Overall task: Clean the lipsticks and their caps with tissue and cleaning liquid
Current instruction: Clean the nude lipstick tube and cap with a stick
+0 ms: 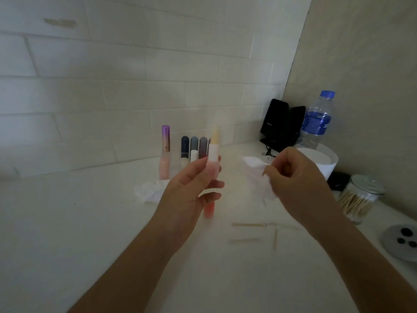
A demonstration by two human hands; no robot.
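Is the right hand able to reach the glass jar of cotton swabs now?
Probably yes: the glass jar stands near the right hand with nothing between them, though that hand pinches a tissue.

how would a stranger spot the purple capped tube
At the foot of the white tiled wall stands a row of dark-capped lipstick tubes. The pink tube with a shiny purple cap is at its left end, the tallest and only purple-topped one.

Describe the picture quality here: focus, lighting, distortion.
Head view: soft and hazy throughout, with low contrast. Head view: a pale glow washes out the tip of the lipstick held in the left hand. Head view: the tissue in the right hand nearly melts into the white counter. Head view: wide-angle distortion bends the wall tiles' lines.
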